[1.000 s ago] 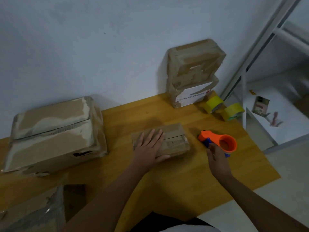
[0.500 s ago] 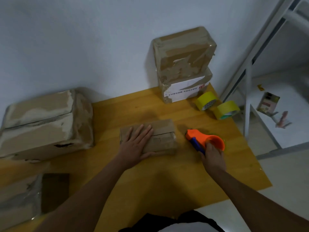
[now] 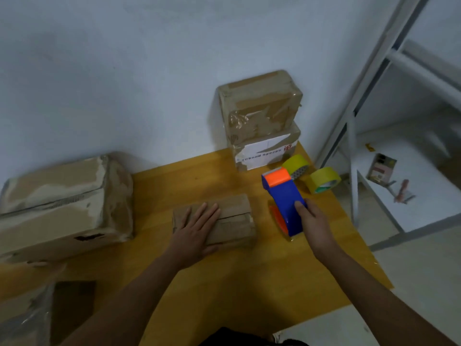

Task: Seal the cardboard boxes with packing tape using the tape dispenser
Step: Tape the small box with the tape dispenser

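A small flat cardboard box lies in the middle of the wooden table. My left hand rests flat on its left half, fingers straight and spread. To the right of the box, my right hand grips the blue and orange tape dispenser, which is lifted and tilted with its orange end pointing away from me. The dispenser is apart from the small box.
A large taped box sits at the left. Two taped boxes are stacked against the wall at the back. Two yellow tape rolls lie at the table's right edge. Another box is at the near left. A metal shelf stands to the right.
My right hand has closed around the tape dispenser and lifted it off the table, turning it so the blue body shows. My left hand stays flat on the small box.
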A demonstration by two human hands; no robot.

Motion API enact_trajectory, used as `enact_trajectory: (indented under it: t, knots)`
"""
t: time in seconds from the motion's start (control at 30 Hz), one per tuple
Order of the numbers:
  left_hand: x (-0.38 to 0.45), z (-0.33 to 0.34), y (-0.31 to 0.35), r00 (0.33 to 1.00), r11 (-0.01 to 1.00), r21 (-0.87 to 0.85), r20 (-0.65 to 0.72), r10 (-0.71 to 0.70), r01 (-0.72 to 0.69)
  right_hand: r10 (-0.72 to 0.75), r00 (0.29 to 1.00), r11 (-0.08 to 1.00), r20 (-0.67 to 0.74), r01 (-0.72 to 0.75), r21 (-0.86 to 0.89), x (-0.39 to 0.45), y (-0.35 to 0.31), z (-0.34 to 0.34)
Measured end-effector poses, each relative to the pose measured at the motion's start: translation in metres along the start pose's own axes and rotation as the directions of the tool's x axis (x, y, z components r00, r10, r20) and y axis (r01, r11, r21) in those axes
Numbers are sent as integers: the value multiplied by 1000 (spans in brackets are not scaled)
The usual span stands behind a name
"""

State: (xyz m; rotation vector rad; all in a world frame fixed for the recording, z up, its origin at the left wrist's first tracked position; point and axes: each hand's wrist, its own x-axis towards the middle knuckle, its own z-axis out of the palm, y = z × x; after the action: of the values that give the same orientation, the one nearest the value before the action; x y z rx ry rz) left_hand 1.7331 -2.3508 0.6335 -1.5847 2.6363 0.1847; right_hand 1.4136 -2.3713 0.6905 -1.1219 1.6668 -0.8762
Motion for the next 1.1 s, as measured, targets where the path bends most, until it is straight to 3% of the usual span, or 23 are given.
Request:
enact_trajectory:
  t: [0.2, 0.33, 0.57, 0.83, 1.0, 1.1]
  knots:
    - [12, -16, 1, 997, 982, -188, 67, 22, -9, -71, 997, 991, 2, 70, 110, -14, -70, 41]
    - [15, -24, -1, 996, 962, -271, 83, 21, 2, -201, 978, 979, 62, 199, 36, -21, -92, 77]
    - [8, -13, -20, 996, 950, -303, -61, 59, -75, -280, 954, 942, 106, 295, -161, -15, -85, 106]
    - [-25, 4, -47, 986, 932, -359, -167, -23, -39, -317, 931, 912, 181, 352, -209, -5, -85, 109]
    - [-25, -2, -42, 992, 926, -376, -125, -16, -32, -359, 885, 859, 298, 438, -265, 6, -84, 111]
    - [-22, -26, -33, 986, 811, -583, -104, -133, 49, -375, 866, 837, 331, 470, -279, 9, -80, 109]
